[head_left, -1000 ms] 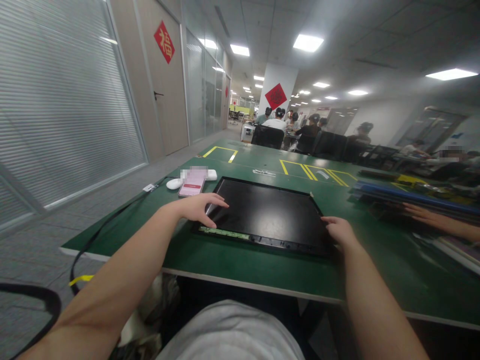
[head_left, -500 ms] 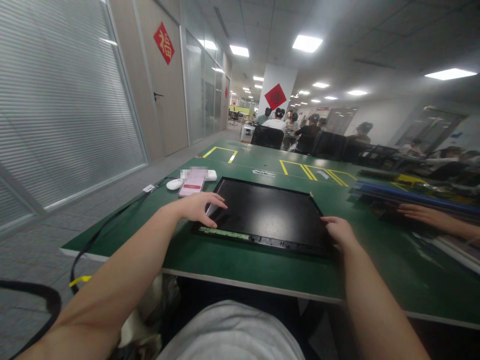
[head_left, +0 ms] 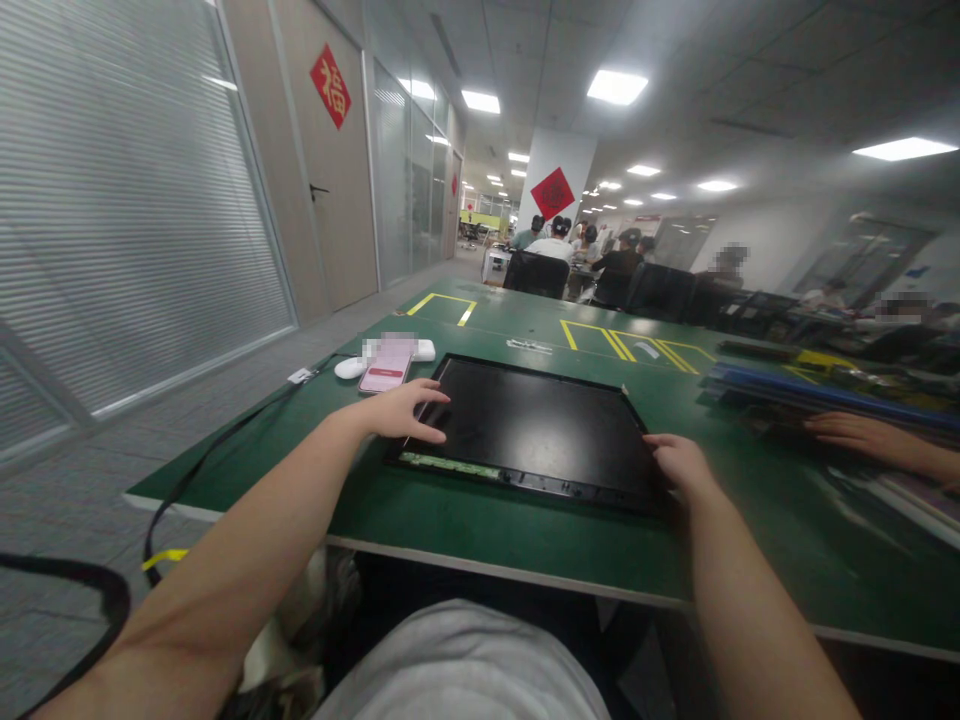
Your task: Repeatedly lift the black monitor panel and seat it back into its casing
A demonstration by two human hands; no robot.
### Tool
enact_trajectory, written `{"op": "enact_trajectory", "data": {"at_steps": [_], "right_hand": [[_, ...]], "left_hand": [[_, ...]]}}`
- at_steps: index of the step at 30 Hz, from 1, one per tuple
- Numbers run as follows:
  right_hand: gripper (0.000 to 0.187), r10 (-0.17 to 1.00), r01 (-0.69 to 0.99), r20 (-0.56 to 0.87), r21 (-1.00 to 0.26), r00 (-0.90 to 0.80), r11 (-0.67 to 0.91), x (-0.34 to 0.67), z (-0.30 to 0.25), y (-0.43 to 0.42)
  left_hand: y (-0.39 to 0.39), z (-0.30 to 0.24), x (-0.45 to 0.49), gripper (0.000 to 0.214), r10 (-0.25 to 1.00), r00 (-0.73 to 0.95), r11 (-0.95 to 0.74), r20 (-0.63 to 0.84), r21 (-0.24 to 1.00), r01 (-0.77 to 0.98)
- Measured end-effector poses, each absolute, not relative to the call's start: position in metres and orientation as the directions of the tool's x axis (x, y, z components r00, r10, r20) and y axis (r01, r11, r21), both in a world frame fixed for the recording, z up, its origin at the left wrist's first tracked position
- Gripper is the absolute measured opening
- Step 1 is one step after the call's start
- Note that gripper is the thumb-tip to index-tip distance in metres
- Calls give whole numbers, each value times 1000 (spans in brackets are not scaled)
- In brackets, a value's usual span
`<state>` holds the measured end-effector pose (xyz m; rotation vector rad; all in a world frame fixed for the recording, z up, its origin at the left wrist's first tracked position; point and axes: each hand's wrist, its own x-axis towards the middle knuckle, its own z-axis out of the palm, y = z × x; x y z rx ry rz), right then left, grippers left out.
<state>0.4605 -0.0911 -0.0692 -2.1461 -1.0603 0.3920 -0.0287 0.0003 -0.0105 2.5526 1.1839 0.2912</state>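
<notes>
A black flat display panel (head_left: 532,420) lies face up on the green table, with a strip of green circuit board (head_left: 450,466) along the left part of its near edge. My left hand (head_left: 401,408) is at the panel's left edge, its thumb and fingers spread apart over the border and holding nothing. At the right edge, my right hand (head_left: 681,462) grips the panel's frame. The thumb and a finger show at the rim; the other fingers are hidden.
A phone (head_left: 387,364) and white rounded objects (head_left: 349,369) sit beyond my left hand. Yellow tape marks (head_left: 600,338) line the far table. On the right, a co-worker's hand (head_left: 855,432) rests near blurred blue-edged panels (head_left: 810,395). A black strap (head_left: 217,450) crosses the table's left side.
My left thumb has shifted up and right, away from the circuit strip onto the panel's surface. The panel and my right hand stay about where they were.
</notes>
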Motion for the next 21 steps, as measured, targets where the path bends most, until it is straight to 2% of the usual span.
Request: {"op": "enact_trajectory", "data": {"at_steps": [3, 7, 10, 21], "right_hand": [[45, 796, 594, 54, -697, 602, -402, 464, -72, -90], [46, 789, 591, 46, -690, 612, -418, 461, -70, -90], [45, 791, 608, 63, -678, 608, -414, 458, -68, -91], [42, 790, 545, 14, -732, 613, -410, 460, -71, -88]], "left_hand": [[7, -17, -24, 65, 838, 536, -540, 102, 298, 787], [16, -25, -19, 50, 846, 517, -533, 130, 203, 821], [19, -29, -17, 43, 853, 500, -521, 150, 187, 833], [25, -37, -15, 52, 863, 460, -499, 206, 217, 839]]}}
